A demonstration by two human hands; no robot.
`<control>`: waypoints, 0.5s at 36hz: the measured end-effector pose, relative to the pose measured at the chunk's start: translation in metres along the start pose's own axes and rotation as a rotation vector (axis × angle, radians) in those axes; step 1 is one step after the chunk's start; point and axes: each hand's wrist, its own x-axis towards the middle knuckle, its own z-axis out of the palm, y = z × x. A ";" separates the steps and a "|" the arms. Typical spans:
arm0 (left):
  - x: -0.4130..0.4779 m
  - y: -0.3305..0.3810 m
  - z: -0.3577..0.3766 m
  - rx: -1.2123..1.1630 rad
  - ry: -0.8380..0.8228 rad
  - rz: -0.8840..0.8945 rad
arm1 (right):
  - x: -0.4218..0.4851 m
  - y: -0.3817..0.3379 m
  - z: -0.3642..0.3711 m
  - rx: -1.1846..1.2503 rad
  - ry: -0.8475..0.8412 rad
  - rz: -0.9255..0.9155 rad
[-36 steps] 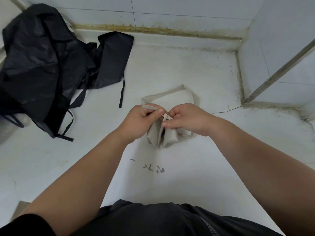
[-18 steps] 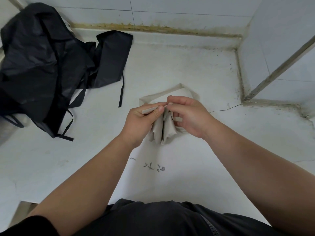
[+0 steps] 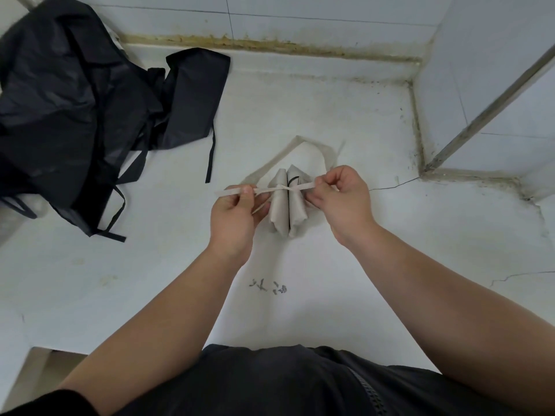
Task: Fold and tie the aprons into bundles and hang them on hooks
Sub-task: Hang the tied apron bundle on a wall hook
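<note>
On white counter [image 3: 300, 310], left hand [image 3: 232, 219] and right hand [image 3: 342, 199] each pinch a strap [image 3: 265, 190] end, crossed over beige bundle [image 3: 286, 211]; black aprons [image 3: 75, 109] lie far left.

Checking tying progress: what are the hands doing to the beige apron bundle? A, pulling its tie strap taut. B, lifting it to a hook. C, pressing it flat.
A: left hand and right hand each pinch the tie strap, stretched across the beige apron bundle.

Matt cloth is noted for the beige bundle [image 3: 286, 213] between left hand [image 3: 232, 219] and right hand [image 3: 342, 202]; thin, faintly shiny cloth for the black aprons [image 3: 75, 115] left of them.
</note>
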 end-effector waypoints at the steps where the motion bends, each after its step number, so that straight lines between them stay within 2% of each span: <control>1: -0.001 0.001 0.001 -0.043 0.025 -0.013 | -0.001 0.001 -0.001 -0.028 0.004 -0.011; 9: 0.001 0.007 0.008 -0.183 0.156 -0.015 | 0.002 0.008 0.001 -0.171 0.124 -0.054; 12: 0.003 0.016 0.016 -0.186 0.101 -0.033 | 0.005 0.002 0.003 -0.239 0.110 -0.093; 18: 0.008 0.016 0.024 0.185 -0.066 0.054 | 0.014 -0.008 0.005 -0.159 -0.020 0.044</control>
